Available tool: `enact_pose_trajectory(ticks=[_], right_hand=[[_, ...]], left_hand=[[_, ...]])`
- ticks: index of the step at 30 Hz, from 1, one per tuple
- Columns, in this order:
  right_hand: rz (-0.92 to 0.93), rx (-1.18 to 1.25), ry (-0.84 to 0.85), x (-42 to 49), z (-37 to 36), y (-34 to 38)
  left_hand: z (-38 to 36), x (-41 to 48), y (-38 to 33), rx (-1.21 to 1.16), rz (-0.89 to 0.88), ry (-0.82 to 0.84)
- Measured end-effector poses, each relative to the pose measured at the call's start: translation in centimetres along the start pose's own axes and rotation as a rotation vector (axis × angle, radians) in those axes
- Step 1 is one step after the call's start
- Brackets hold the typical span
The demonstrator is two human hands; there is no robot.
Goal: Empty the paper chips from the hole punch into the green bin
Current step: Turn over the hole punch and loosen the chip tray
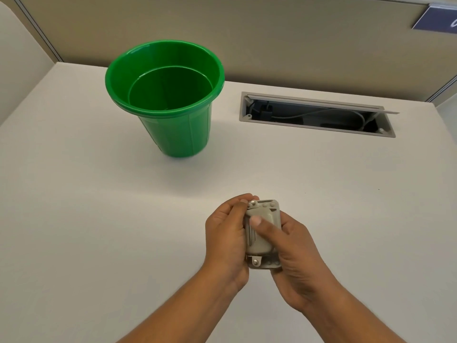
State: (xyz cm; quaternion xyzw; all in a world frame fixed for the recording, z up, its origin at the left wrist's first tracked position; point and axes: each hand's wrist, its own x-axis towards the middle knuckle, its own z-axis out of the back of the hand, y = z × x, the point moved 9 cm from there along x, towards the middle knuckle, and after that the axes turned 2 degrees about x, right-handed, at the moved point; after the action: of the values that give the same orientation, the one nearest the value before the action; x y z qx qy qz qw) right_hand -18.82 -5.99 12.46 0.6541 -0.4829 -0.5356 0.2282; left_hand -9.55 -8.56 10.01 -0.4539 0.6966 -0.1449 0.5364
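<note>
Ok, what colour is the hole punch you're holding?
Pale grey-beige, with silver rivets; the hole punch shows clearly in the head view.

White desk point(74, 219), open cable tray point(316, 115), beige partition walls point(272, 33), blue sign point(437, 19)

Surface: plain white desk top point(86, 219)
Standing on it: round green plastic bin point(173, 129), upright, far left
Set into it: grey rectangular cable hatch point(314, 115), lid open

bare desk point(99, 231) between hands point(259, 238) and green bin point(173, 129), bin mouth unobstructed
</note>
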Motion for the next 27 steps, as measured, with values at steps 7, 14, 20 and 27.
enact_pose_trajectory(ticks=[7, 14, 20, 27], right_hand=[[-0.095, 0.077, 0.037, -0.1, 0.7, -1.0], [-0.077, 0.025, 0.037, -0.3, 1.1, -1.6], [-0.047, -0.010, 0.038, -0.4, 1.0, -1.1], [-0.031, 0.075, 0.082, -0.6, 0.8, -0.8]], left_hand=[[0.6, 1.2, -1.2, 0.215, 0.020, 0.201], [1.3, 1.5, -2.9, 0.482, -0.082, 0.244], [1.0, 1.8, -3.9, 0.590, -0.152, 0.249], [0.6, 2.1, -3.9, 0.581, -0.181, 0.275]])
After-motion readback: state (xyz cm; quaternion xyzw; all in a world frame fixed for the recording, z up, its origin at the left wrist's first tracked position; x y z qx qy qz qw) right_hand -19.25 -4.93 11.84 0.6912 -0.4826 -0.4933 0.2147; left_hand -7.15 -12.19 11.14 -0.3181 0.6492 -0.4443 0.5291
